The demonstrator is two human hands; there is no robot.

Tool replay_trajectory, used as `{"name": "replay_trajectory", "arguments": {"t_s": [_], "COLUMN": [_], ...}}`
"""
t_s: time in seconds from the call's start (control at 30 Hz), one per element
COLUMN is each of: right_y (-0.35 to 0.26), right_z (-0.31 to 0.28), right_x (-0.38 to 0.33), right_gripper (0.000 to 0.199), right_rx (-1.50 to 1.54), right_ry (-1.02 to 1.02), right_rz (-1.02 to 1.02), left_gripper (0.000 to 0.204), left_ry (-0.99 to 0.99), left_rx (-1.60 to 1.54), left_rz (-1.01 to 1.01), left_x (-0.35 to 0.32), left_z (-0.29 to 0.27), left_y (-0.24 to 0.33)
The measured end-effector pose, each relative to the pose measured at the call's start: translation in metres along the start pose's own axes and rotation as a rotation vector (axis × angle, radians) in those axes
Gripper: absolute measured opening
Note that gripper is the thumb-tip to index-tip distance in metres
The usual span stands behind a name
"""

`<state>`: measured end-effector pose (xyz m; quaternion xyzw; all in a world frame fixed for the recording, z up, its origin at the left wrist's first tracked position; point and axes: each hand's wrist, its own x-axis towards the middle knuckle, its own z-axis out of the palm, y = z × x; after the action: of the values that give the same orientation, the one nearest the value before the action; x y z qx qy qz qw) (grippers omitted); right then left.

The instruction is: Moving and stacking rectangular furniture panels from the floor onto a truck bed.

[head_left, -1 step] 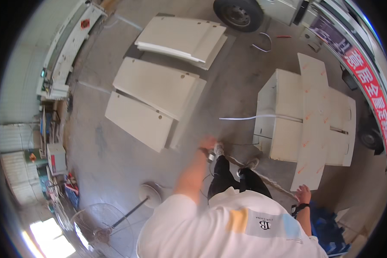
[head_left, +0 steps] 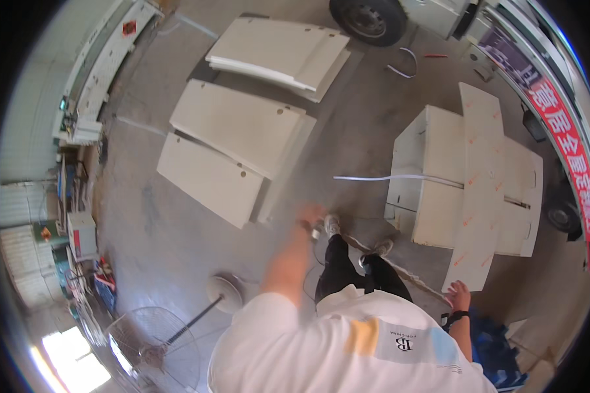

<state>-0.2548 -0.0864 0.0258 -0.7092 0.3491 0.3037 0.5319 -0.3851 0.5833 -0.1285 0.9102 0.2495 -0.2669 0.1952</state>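
Note:
My left hand is stretched forward over the floor, above my shoes, and smeared by motion. Its fingers cannot be made out. A small pale object and a thin dark cord lie beside that wrist; what the object is, I cannot tell. On the right, my right hand has its fingers apart at the near end of a long pale board with orange marks. Whether it touches the board is unclear. This board lies across pale cabinet boxes, and a thin white strip sticks out from them leftward.
Pale panels with round holes lie on the floor ahead to the left, with more panels beyond. A vehicle wheel stands at the far side. A standing fan is at the lower left, and blue material lies by my right arm.
My left hand has shifted slightly left and forward, still blurred. My right hand has moved a little left along the board's near end. The whole view has shifted slightly.

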Motion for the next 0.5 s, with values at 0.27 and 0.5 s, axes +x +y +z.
{"name": "replay_trajectory", "arguments": {"t_s": [0.27, 0.5], "right_y": [-0.036, -0.043], "right_z": [0.162, 0.205], "right_x": [-0.081, -0.109], "right_gripper": [0.029, 0.028], "right_rx": [-0.422, -0.522], "right_ry": [-0.191, -0.191], "right_rz": [-0.015, 0.033], "left_gripper": [0.037, 0.027], "left_ry": [0.054, 0.469], "left_rx": [0.268, -0.713], "left_rz": [-0.351, -0.514], "left_x": [0.107, 0.209], "left_z": [-0.038, 0.051], "left_y": [-0.202, -0.297]}}
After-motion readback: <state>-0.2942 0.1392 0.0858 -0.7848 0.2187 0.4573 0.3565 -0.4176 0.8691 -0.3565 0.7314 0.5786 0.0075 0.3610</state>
